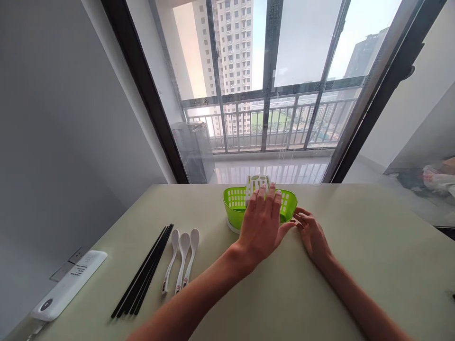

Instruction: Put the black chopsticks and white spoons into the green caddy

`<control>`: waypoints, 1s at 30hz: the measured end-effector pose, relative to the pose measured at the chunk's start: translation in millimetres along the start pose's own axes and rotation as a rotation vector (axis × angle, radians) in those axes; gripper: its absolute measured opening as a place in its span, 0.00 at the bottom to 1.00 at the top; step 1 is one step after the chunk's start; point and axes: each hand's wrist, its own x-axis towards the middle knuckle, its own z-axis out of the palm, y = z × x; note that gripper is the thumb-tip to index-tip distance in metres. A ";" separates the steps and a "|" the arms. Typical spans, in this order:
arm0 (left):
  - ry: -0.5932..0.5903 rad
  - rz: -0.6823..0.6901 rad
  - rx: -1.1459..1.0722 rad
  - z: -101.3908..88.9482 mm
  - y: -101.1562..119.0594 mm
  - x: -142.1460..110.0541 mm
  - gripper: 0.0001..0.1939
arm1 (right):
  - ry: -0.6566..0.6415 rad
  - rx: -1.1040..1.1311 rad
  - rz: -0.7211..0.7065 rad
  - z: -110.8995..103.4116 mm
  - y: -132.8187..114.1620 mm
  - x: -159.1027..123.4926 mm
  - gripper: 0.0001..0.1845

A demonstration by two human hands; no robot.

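Observation:
A bright green basket [234, 215] with slotted sides stands on a white base near the table's far edge. A white holder with round openings [258, 179] rises at its back. My left hand [262, 215] reaches over the front of the basket, fingers stretched out toward the white holder and thumb out to the right. It hides the basket's middle; whether the fingertips touch the holder I cannot tell. My right hand [311, 232] is at the basket's right end, fingers extended and loosely bent by its rim, nothing held in them.
Several black chopsticks [145, 272] lie in a bundle on the left of the pale table [373, 265]. Beside them are three white spoons [184, 244]. A white power strip [71, 284] lies along the left edge by the wall. Glass doors stand behind the table.

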 end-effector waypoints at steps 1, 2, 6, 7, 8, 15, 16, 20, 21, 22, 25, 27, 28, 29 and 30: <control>0.004 -0.014 0.020 5.1 -10.8 1.1 0.35 | 0.008 -0.006 -0.001 -1.1 1.4 1.1 0.16; 0.010 -0.027 0.035 8.4 -23.7 1.7 0.33 | 0.013 -0.010 0.001 -2.0 2.6 2.1 0.16; 0.043 -0.065 0.065 6.0 -83.5 -4.9 0.27 | 0.011 -0.004 0.021 -3.3 4.6 3.0 0.17; 0.048 -0.071 0.069 2.7 -98.4 -9.0 0.26 | 0.007 -0.001 0.024 -2.9 4.2 2.5 0.16; 0.054 -0.081 0.072 -1.0 -112.8 -14.1 0.26 | 0.004 -0.001 0.025 -2.4 3.5 1.7 0.16; 0.088 -0.226 0.151 -29.1 -184.2 -59.7 0.28 | 0.002 -0.046 0.020 2.9 -1.6 -3.0 0.17; 0.088 -0.244 0.162 -32.6 -189.6 -64.8 0.29 | -0.003 -0.055 0.017 3.1 -1.5 -3.1 0.17; 0.078 -0.308 0.187 -43.3 -203.4 -76.7 0.30 | -0.020 -0.098 0.004 2.1 1.3 -2.9 0.17; 0.075 -0.322 0.191 -45.1 -205.0 -78.0 0.30 | -0.025 -0.116 0.001 1.8 1.9 -3.0 0.17; 0.075 -0.332 0.192 -46.4 -205.4 -78.8 0.30 | -0.031 -0.137 -0.002 1.7 2.2 -3.2 0.18; 0.139 -0.359 0.193 -45.9 -195.5 -80.1 0.29 | -0.041 -0.239 -0.021 3.1 -0.3 -4.8 0.19; 0.201 -0.373 0.174 -39.5 -175.0 -80.9 0.28 | -0.061 -0.332 -0.043 6.7 -4.8 -7.5 0.19; 0.219 -0.378 0.141 -33.7 -159.9 -81.3 0.27 | -0.082 -0.378 -0.055 9.7 -7.3 -9.9 0.18; 0.217 -0.365 0.080 -26.1 -141.8 -81.5 0.26 | -0.110 -0.416 -0.068 13.6 -9.5 -13.2 0.16; 0.196 -0.349 -0.016 -16.9 -121.5 -81.4 0.25 | -0.150 -0.440 -0.077 18.5 -10.8 -17.6 0.14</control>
